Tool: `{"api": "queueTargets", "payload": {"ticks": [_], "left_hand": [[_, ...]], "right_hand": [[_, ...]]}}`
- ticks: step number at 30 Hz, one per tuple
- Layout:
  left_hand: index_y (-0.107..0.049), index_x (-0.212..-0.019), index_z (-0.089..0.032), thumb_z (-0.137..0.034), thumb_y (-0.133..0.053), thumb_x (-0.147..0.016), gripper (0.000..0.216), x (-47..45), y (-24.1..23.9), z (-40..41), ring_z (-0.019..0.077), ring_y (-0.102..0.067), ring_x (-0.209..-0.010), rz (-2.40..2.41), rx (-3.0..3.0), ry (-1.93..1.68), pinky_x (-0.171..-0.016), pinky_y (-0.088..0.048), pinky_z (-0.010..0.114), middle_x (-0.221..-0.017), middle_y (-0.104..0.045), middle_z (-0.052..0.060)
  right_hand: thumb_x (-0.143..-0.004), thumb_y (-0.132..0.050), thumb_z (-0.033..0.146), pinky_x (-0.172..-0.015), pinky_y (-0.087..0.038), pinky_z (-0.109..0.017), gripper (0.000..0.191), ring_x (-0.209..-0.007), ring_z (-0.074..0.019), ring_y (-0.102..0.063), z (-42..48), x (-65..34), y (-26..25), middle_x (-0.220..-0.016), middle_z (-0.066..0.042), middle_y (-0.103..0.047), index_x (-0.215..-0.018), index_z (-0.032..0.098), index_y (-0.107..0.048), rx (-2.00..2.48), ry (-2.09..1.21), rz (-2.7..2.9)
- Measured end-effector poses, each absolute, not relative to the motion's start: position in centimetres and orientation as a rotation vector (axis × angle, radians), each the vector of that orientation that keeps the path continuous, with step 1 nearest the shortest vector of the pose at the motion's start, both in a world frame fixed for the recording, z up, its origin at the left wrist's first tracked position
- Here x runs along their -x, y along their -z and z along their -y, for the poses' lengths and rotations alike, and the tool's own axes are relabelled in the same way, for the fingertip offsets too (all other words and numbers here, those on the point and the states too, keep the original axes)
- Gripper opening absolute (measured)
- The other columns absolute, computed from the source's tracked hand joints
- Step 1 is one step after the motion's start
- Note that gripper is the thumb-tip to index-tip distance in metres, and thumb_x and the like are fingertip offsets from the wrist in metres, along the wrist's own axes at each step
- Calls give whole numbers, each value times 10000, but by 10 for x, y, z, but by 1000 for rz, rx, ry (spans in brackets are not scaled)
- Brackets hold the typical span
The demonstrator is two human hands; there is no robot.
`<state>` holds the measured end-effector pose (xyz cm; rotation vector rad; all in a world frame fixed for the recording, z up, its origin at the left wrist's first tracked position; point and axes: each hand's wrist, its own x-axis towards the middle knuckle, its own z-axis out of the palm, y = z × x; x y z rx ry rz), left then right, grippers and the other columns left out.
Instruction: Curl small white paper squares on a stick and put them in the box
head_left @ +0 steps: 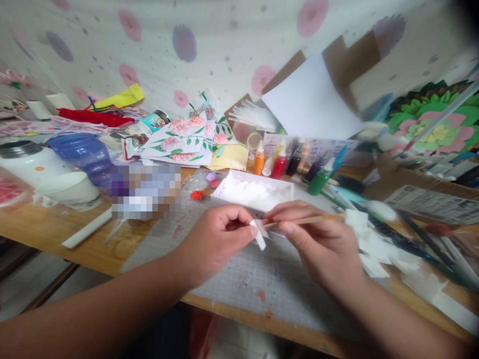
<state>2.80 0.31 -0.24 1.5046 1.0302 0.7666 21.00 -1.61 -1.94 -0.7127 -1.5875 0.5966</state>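
My left hand (220,239) pinches a small folded strip of white paper (259,236) between thumb and fingers, above the grey cutting mat (228,274). Opposite it, my right hand (318,239) grips a thin wooden stick (312,219), whose left end meets the strip. Whether the tip lies inside or only against the paper, I cannot tell. Just behind both hands stands a shallow white box (269,177) with fluffy white material (249,189) in it. Red and purple paint blobs (197,195) sit on the mat left of the box.
Paint bottles (279,162) line the back, beside painted flower cutouts (183,139). White paper pieces (368,244) and brushes (422,239) lie at the right, near a cardboard box (430,194). A white cup (69,189) and blue plastic container (80,152) stand at the left.
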Motion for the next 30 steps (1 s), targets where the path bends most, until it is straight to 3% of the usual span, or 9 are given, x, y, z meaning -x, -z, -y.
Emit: {"api": "queueTargets", "payload": {"ticks": [3, 9, 16, 21, 30], "left_hand": [[-618, -703, -167, -282, -637, -782, 140, -27, 5, -4, 119, -470, -600, -1034, -1432, -762, -556, -353, 246, -651, -563, -15], [-625, -718, -161, -276, -653, -782, 134, -25, 8, -4, 124, -524, -684, -1014, -1367, -807, -581, -399, 249, -907, -660, 24], [-614, -721, -171, -314, -632, -805, 167, -24, 4, -4, 135, -530, -628, -1071, -1458, -766, -549, -388, 248, -726, -628, 5], [-606, -689, -170, -317, -635, -793, 182, -28, 2, -3, 117, -500, -558, -1075, -1472, -768, -521, -358, 241, -625, -582, -19], [-623, -748, -151, -314, -685, -751, 175, -34, 7, -6, 95, -462, -611, -986, -1390, -843, -567, -359, 225, -678, -579, -30]], "right_hand": [[-839, -654, 114, -792, -570, -361, 179, -851, -184, -696, 8, -215, 27, -827, -9, -755, -826, 265, -749, 754, -581, 1454], [-832, -684, 187, -769, -563, -355, 97, -832, -178, -691, -7, -224, 35, -828, -7, -747, -779, 242, -743, 911, -506, 1290], [-828, -691, 197, -807, -546, -380, 85, -850, -185, -683, -5, -221, 38, -841, -11, -740, -766, 237, -732, 833, -602, 1207], [-849, -651, 116, -822, -539, -348, 189, -893, -174, -674, 8, -214, 32, -857, 0, -748, -858, 275, -753, 718, -629, 1382], [-818, -664, 65, -813, -559, -311, 181, -851, -150, -702, 16, -209, 23, -846, -11, -768, -850, 225, -743, 730, -524, 1586]]}}
